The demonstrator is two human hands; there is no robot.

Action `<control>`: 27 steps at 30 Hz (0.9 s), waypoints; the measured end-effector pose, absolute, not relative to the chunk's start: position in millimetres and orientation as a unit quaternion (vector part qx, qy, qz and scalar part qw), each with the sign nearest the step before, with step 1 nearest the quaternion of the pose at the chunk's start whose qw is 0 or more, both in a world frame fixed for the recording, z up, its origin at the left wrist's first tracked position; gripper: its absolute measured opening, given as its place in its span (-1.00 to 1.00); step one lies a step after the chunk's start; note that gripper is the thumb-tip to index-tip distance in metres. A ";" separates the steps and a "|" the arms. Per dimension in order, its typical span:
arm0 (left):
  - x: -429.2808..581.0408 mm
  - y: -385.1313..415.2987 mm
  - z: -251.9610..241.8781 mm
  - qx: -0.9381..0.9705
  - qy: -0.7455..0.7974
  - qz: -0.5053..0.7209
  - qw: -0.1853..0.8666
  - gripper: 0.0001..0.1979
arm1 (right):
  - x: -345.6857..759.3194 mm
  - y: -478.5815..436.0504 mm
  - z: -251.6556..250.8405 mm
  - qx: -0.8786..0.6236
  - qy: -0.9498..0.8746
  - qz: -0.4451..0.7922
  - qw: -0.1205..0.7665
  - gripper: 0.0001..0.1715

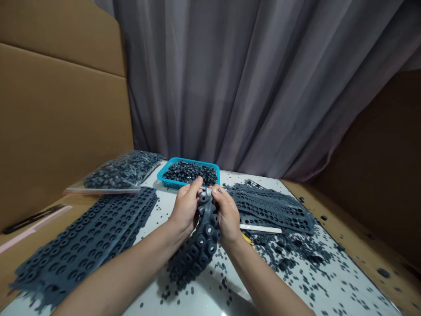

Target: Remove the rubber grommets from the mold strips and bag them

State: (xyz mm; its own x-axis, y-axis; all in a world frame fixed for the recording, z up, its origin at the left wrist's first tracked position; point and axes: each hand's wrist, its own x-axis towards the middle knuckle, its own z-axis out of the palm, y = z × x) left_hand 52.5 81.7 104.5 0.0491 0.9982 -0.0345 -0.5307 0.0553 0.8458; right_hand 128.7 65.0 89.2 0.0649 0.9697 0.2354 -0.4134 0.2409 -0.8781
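Note:
Between both hands hangs a bent strip of dark rubber parts [200, 241], with rows of round, holed studs. My left hand [186, 204] grips its upper end from the left, thumb on top. On the right side of the same end, my right hand [227, 210] is closed with its thumb pressed near the top. The strip's lower end curves down to the left over the white tabletop [210, 285]. Just behind my hands is a blue basket [161, 175] holding small dark rubber pieces [187, 170].
Stacked rubber sheets [88, 237] lie at left, below a clear bag of pieces [121, 171]. More sheets [269, 204], a white strip [261, 228], a yellow object [247, 238] and scattered bits [286, 259] are right. Cardboard [62, 109] and a curtain [230, 87] surround the table.

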 end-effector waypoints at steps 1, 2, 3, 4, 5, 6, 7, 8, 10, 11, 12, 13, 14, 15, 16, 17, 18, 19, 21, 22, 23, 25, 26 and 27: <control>51.1 82.7 106.2 0.327 0.346 0.593 0.649 -0.55 | 129.3 65.1 90.8 -0.318 -0.436 0.520 0.662 -0.70; 48.4 84.5 108.9 0.311 0.344 0.588 0.663 -0.55 | 131.2 65.1 93.4 -0.310 -0.440 0.514 0.668 -0.67; 44.3 87.2 112.3 0.292 0.338 0.586 0.676 -0.55 | 134.3 65.0 97.0 -0.295 -0.449 0.512 0.670 -0.64; 38.9 90.7 116.4 0.277 0.334 0.588 0.683 -0.54 | 138.3 64.7 101.5 -0.274 -0.459 0.515 0.670 -0.61; 32.4 94.9 120.7 0.268 0.329 0.591 0.686 -0.54 | 142.8 64.4 106.6 -0.253 -0.472 0.521 0.665 -0.59; 25.3 99.5 124.6 0.276 0.322 0.602 0.676 -0.55 | 147.5 64.2 111.8 -0.233 -0.485 0.527 0.657 -0.58; 18.2 104.2 127.8 0.308 0.323 0.604 0.660 -0.58 | 152.0 64.4 116.6 -0.218 -0.499 0.531 0.649 -0.59; 11.7 108.8 129.8 0.353 0.330 0.602 0.636 -0.60 | 156.1 65.2 120.4 -0.210 -0.512 0.528 0.644 -0.60; 1.9 116.2 130.4 0.436 0.352 0.587 0.585 -0.61 | 162.7 69.3 123.9 -0.207 -0.534 0.505 0.646 -0.63; -1.0 118.8 129.3 0.468 0.365 0.580 0.558 -0.60 | 165.5 72.8 123.1 -0.210 -0.542 0.493 0.647 -0.65; -2.9 120.8 127.9 0.492 0.377 0.577 0.533 -0.59 | 168.2 77.1 120.6 -0.218 -0.549 0.483 0.646 -0.68; -3.9 122.2 126.4 0.509 0.387 0.576 0.509 -0.58 | 171.0 82.1 116.5 -0.230 -0.555 0.475 0.643 -0.71; -4.4 123.2 125.3 0.523 0.395 0.576 0.489 -0.57 | 174.1 87.5 111.1 -0.245 -0.562 0.465 0.639 -0.73; -4.8 123.9 124.8 0.532 0.401 0.576 0.473 -0.57 | 177.6 93.2 104.6 -0.264 -0.570 0.451 0.634 -0.75; -5.4 124.5 124.8 0.539 0.406 0.577 0.461 -0.57 | 181.6 99.2 97.3 -0.288 -0.578 0.433 0.629 -0.76; -6.3 125.1 125.4 0.545 0.409 0.576 0.452 -0.57 | 185.8 105.5 89.8 -0.318 -0.585 0.412 0.622 -0.76; -7.5 125.8 126.5 0.551 0.410 0.575 0.445 -0.57 | 190.1 112.2 82.4 -0.353 -0.589 0.390 0.614 -0.77; -9.1 126.5 127.7 0.554 0.410 0.575 0.441 -0.57 | 194.2 119.7 75.5 -0.388 -0.588 0.372 0.604 -0.77; -12.7 128.0 130.3 0.550 0.408 0.576 0.446 -0.61 | 200.6 137.7 64.5 -0.439 -0.582 0.354 0.585 -0.78; -14.4 128.6 131.3 0.545 0.405 0.578 0.453 -0.62 | 202.3 148.5 60.8 -0.454 -0.580 0.350 0.578 -0.79; -15.9 129.1 132.1 0.539 0.402 0.579 0.461 -0.63 | 202.8 160.5 58.2 -0.465 -0.580 0.347 0.572 -0.80; -18.1 129.9 132.7 0.536 0.398 0.578 0.469 -0.64 | 199.9 187.0 55.4 -0.484 -0.580 0.343 0.558 -0.83; -19.0 130.4 132.4 0.539 0.396 0.576 0.470 -0.64 | 196.7 200.7 54.6 -0.494 -0.580 0.346 0.548 -0.85; -19.7 131.2 131.9 0.542 0.394 0.573 0.471 -0.65 | 192.6 214.1 53.6 -0.503 -0.579 0.354 0.536 -0.87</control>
State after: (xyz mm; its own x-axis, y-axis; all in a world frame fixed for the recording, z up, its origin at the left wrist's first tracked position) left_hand -19.7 131.2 131.9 0.0315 0.9678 0.2498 -0.1130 -0.2448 0.9630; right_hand 192.6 214.1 53.6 0.0801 0.9610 0.2646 0.2024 0.2443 -0.9484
